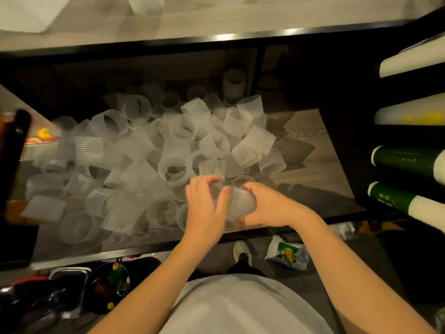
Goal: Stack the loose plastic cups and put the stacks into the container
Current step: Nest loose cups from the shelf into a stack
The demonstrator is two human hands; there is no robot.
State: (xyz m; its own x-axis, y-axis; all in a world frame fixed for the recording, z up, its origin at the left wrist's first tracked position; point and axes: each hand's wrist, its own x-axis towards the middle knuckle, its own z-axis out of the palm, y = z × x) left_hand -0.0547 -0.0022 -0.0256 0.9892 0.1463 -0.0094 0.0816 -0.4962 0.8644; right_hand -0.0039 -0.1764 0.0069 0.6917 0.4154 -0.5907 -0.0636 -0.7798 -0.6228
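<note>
Hands together near the counter's (320,165) front edge, left hand (204,208) and right hand (267,208) both clasping one ribbed cup (240,203), loose cups (144,150) heaped behind.

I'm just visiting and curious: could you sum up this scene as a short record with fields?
surface: wooden shelf with a dark frame
loose cups: large pile of translucent ribbed cups, mostly lying on their sides
left hand: fingers on held cup
right hand: gripping held cup
held cup: tilted on its side, between both hands
container: not seen
</note>
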